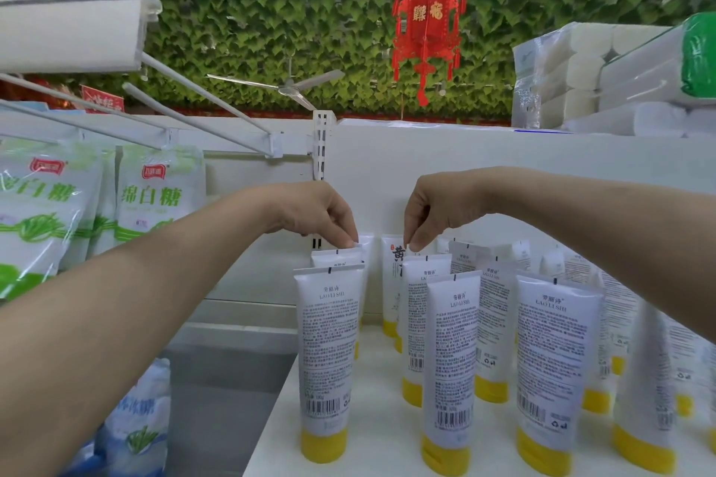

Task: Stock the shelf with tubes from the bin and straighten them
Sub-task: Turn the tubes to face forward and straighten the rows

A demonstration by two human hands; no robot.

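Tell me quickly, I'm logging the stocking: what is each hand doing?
Left hand: pinches top of second-row white plastic yellow-capped tube.
Right hand: pinches top of neighbouring white tube.

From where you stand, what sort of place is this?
Probably a small shop or supermarket aisle: many identical tubes stand in rows on a white shelf, sugar bags hang on the left, and wrapped paper rolls are stacked above.

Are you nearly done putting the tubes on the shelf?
Many tubes already stand cap-down on the shelf. Right now the left hand pinches the top of a back tube and the right hand pinches a neighbour tube, straightening them. To do: a few tubes on the right seem to lean. The bin is out of view, so I can't tell how many more wait.
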